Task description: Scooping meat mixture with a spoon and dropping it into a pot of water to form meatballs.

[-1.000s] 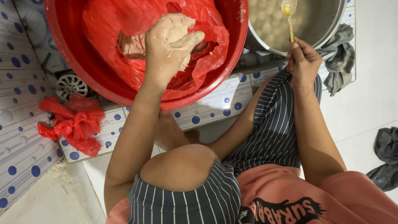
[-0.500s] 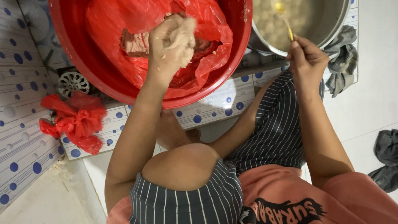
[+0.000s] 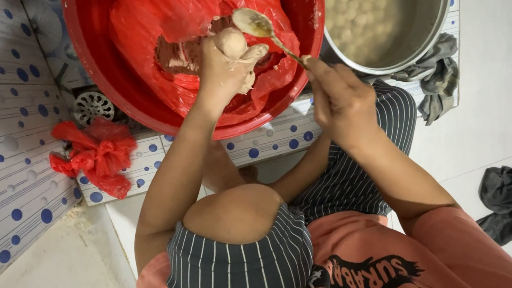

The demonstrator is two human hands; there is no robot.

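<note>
Dough ball (image 3: 232, 41) sits at the top of the left hand (image 3: 224, 70), whose grip is squeezed closed around paste, above the red basin (image 3: 95, 53). The right hand (image 3: 338, 98) pinches a spoon (image 3: 258, 25) just beside the ball. Metal pot (image 3: 432, 18) holds pale balls.

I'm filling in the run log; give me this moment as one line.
left hand: squeezes out dough ball | right hand: holds spoon at ball | under: red basin | right: metal pot of balls in water
</note>
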